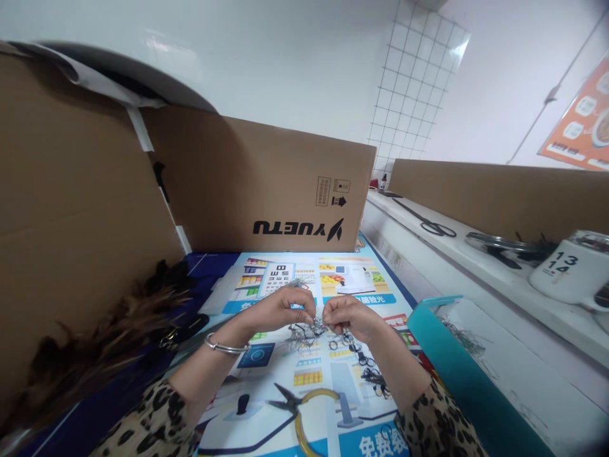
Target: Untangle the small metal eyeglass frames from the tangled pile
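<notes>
"What's happening in the middle?"
"The left hand (299,306) and right hand (351,316) pinch close together above thin wire pieces (303,336); anything between the fingertips is too small to tell."
"And around them?"
"Yellow-handled pliers (297,405) lie near on the worktop (212,268), dark rings (365,360) to the right, a teal box (428,327) farther right, a cardboard panel (219,184) far."

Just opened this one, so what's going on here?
A person is working with both bare hands at a table covered by a printed sheet. The left hand and right hand are close together, fingers pinched, just by a loose pile of thin wires; whatever they pinch is too small to make out. Small dark rings lie near the right hand. Yellow-handled pliers lie nearer the person, and a teal box stands to the right.
</notes>
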Demonstrator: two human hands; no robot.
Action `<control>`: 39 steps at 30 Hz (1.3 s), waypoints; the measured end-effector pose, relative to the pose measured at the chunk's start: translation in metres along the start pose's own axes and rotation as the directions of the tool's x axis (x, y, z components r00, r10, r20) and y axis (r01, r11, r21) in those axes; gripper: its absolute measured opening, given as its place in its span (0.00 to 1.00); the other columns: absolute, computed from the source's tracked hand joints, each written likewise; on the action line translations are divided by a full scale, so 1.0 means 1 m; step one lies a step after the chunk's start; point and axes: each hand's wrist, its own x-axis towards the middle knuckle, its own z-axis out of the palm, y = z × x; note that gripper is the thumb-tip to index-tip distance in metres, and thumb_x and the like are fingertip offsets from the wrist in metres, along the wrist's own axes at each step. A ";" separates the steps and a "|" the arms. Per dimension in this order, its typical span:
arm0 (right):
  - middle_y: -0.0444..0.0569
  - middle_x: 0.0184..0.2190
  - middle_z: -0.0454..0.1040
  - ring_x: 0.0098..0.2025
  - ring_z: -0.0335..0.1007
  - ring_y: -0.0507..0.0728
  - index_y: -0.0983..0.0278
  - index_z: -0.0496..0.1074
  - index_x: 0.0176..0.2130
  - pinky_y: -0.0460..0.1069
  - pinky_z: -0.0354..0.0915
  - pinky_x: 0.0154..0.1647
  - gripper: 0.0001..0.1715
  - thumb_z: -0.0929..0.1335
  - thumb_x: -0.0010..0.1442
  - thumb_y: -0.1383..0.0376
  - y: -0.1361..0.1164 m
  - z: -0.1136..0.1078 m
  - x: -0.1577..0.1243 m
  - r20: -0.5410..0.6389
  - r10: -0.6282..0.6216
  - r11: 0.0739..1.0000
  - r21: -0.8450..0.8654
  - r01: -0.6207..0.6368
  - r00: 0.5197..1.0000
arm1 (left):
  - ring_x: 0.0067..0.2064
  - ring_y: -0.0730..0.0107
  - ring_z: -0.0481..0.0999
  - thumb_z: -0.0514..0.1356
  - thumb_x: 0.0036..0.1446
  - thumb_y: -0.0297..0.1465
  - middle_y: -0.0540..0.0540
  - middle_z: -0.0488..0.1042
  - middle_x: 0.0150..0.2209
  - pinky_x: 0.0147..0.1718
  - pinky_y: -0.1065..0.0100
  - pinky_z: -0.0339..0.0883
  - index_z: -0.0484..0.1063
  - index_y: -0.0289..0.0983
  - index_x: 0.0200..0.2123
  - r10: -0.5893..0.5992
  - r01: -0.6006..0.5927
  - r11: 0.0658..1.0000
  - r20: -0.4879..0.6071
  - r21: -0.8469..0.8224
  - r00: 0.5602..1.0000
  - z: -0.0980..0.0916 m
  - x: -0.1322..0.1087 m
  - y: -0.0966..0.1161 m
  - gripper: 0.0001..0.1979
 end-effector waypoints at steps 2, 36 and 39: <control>0.40 0.13 0.64 0.15 0.55 0.45 0.68 0.69 0.21 0.42 0.51 0.16 0.07 0.70 0.40 0.66 0.000 -0.001 0.000 0.005 0.009 1.000 0.008 -0.009 1.000 | 0.32 0.71 0.71 0.59 0.54 0.36 0.47 0.73 0.29 0.35 0.70 0.64 0.73 0.33 0.29 -0.005 0.005 1.000 0.024 -0.001 1.000 -0.001 0.000 0.000 0.11; 0.45 0.28 0.71 0.32 0.66 0.52 0.62 0.72 0.28 0.46 0.60 0.34 0.06 0.66 0.56 0.68 -0.034 0.002 -0.028 0.054 -0.558 0.435 -0.830 0.348 0.828 | 0.32 0.72 0.71 0.62 0.51 0.35 0.48 0.73 0.29 0.35 0.71 0.65 0.74 0.34 0.28 -0.095 0.096 0.995 0.046 -0.019 0.994 0.002 -0.002 0.010 0.09; 0.47 0.31 0.72 0.35 0.67 0.53 0.62 0.72 0.32 0.47 0.61 0.37 0.07 0.64 0.59 0.68 -0.034 0.008 -0.030 0.150 -0.601 0.294 -0.872 0.391 0.785 | 0.32 0.72 0.71 0.62 0.51 0.34 0.48 0.73 0.29 0.35 0.71 0.65 0.73 0.33 0.28 -0.083 0.083 0.997 0.048 -0.002 0.995 0.001 -0.002 0.013 0.08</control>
